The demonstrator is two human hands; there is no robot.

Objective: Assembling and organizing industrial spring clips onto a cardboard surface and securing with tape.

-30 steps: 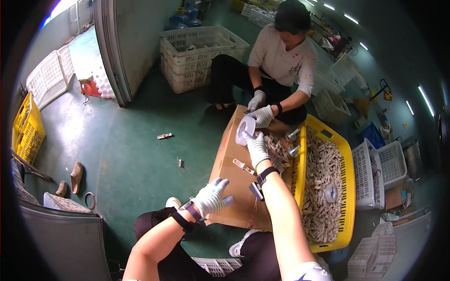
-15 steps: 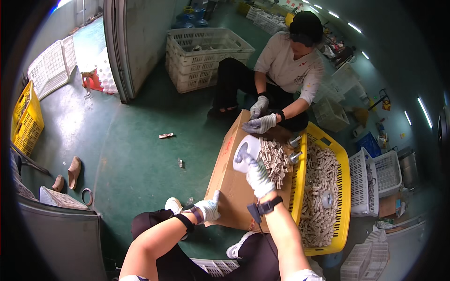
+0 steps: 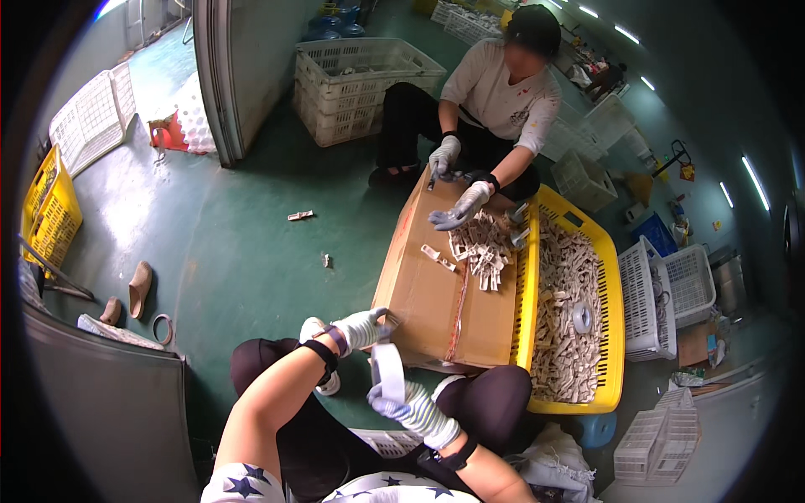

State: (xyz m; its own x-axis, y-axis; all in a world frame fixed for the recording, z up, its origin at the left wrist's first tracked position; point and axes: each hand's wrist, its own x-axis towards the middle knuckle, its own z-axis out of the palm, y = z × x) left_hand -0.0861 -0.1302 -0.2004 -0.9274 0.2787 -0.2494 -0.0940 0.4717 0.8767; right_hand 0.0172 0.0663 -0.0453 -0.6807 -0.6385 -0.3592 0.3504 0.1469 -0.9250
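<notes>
A wide white roll, apparently tape (image 3: 386,369), is gripped in my right hand (image 3: 407,407), low in front of my knees and just off the near side of the cardboard box (image 3: 419,306). At the box's near left corner rests my left hand (image 3: 362,329), its fingers reaching over the edge with the tips slightly bent. Both hands wear striped grey-palmed gloves. On the box top lies a heap of small beige clip-like parts (image 3: 486,251), with a few loose pieces (image 3: 438,257) beside it.
Opposite me sits a co-worker (image 3: 503,92), gloved hands above the box. A yellow crate (image 3: 619,335) of beige parts, with a smaller tape roll (image 3: 582,317) inside, adjoins the box. White crates (image 3: 369,75) stand behind; loose bits (image 3: 300,215) and shoes (image 3: 140,289) lie left.
My right hand has brought the white roll from the box top down toward me. My left hand has shifted slightly up at the corner. The co-worker's hands have moved apart.
</notes>
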